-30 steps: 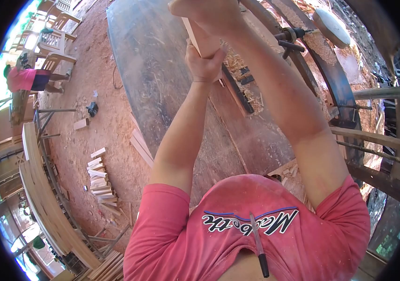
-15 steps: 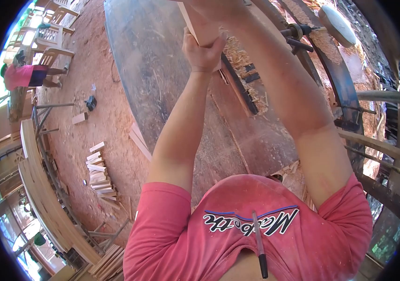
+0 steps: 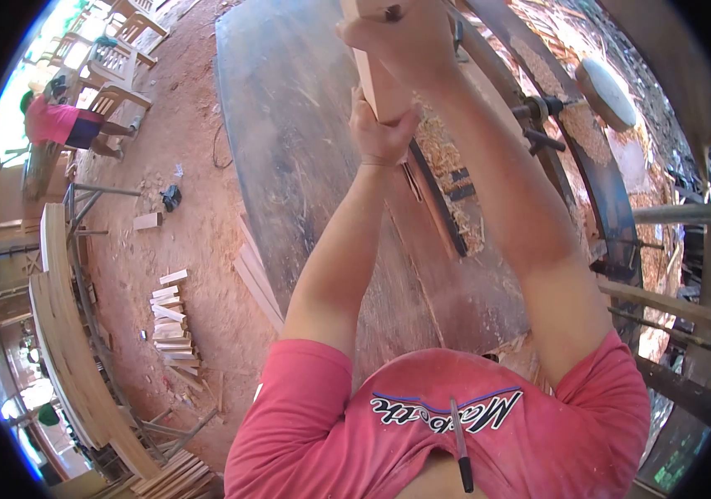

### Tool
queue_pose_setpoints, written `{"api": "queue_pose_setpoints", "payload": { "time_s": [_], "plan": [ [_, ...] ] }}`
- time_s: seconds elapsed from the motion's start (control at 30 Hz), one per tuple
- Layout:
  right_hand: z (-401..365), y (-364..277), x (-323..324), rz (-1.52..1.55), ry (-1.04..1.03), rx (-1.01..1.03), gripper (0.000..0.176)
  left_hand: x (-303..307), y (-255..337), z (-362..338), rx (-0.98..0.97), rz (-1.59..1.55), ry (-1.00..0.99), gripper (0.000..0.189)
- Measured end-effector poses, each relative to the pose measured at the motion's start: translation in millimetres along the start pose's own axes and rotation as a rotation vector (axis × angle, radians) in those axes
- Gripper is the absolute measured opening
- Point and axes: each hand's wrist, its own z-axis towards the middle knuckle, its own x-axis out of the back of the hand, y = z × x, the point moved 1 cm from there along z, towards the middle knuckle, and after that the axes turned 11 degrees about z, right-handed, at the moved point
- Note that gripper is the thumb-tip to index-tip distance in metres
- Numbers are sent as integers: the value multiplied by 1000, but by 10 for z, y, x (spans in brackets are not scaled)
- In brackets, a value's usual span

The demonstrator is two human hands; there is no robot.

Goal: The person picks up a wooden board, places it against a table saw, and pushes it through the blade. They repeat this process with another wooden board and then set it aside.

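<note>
A flat wooden board (image 3: 386,93) stretches away from me near the top of the view, over the dark worktable (image 3: 289,150). My left hand (image 3: 384,133) grips its near end, with fingers and thumb on opposite edges. Farther along, my right hand (image 3: 409,41) is closed on the same board, near a dark hole or knot. To the right of my left hand, a dark-edged wooden strip (image 3: 438,204) lies on the table beside curly wood shavings (image 3: 443,150).
Metal clamp parts (image 3: 542,108) and dark beams stand at the right, near a pale oval block (image 3: 605,93). At the left, cut wood pieces (image 3: 170,333) lie on the dirt floor, long planks (image 3: 81,333) are stacked, and another person (image 3: 64,125) stands by wooden chairs.
The camera view has shifted, so the table and surroundings appear lower. More of the board and my right hand now shows. Both hands remain on the board.
</note>
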Motion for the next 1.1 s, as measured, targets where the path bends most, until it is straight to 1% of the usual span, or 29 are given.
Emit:
{"api": "queue_pose_setpoints", "payload": {
  "time_s": [0.1,0.17,0.23,0.37,0.43,0.47,0.6,0.77,0.9,0.97,1.07,1.1],
  "plan": [
    [55,24,-22,45,-30,12,32,4,17,60,5,0,-35,61],
    [77,38,-37,-16,10,53,30,19,38,114,24,-32,-52,61],
    [105,95,-26,4,-19,42,30,37,56,149,25,-41,-99,60],
    [174,149,-9,33,-98,28,29,-20,-27,207,6,-25,-48,62],
    [190,161,-42,31,-66,41,29,-40,-42,267,-199,65,92,46],
    [206,173,-52,29,-31,54,29,-49,-66,295,-199,66,96,46],
    [301,256,-75,74,-85,52,29,-87,-147,369,-181,69,87,48],
    [401,338,-137,53,-46,62,30,-127,-251,494,-186,108,88,50],
    [511,466,-139,0,-56,31,31,-181,-364,592,-119,68,88,54],
    [583,533,-176,59,-28,133,32,-237,-424,676,-84,47,80,55],
    [696,609,-195,28,-29,97,30,-294,-543,782,-87,20,112,56],
    [729,629,-196,26,-31,98,30,-302,-579,829,-93,23,90,56]
  ]
}}
